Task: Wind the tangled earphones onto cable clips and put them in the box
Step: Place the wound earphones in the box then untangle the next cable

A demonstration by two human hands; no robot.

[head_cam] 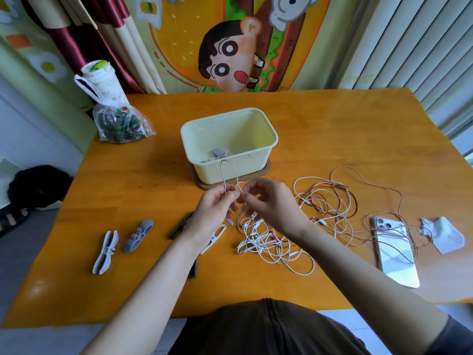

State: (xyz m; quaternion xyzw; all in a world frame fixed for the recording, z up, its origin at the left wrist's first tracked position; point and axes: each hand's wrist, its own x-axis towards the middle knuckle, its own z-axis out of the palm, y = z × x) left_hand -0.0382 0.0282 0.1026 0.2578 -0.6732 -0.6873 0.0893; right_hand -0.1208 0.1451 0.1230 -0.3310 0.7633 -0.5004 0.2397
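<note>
Earphones (pixel 268 242) lie in a white-and-copper tangle on the table (pixel 332 129), spreading from just under your wrists out to the right, where strands cross the phone (pixel 394 252). One white strand rises out of the heap into both your hands. Your left hand (pixel 215 208) pinches it between thumb and fingers, and your right hand (pixel 271 203) pinches it just beside, fingertips nearly touching. A narrow loop (pixel 229 172) stands up from the pinch toward the box (pixel 256 160), its long axis running away from you. The heap sits below and to the right of the grip, so your right hand looks the nearer one for feeding slack. The clips lie the other way: the white clip (pixel 215 238) rests just under your left wrist, the black clip (pixel 181 225) is beside it, and the grey clips (pixel 105 252) are further left. The box stands straight ahead, with something grey inside.
</note>
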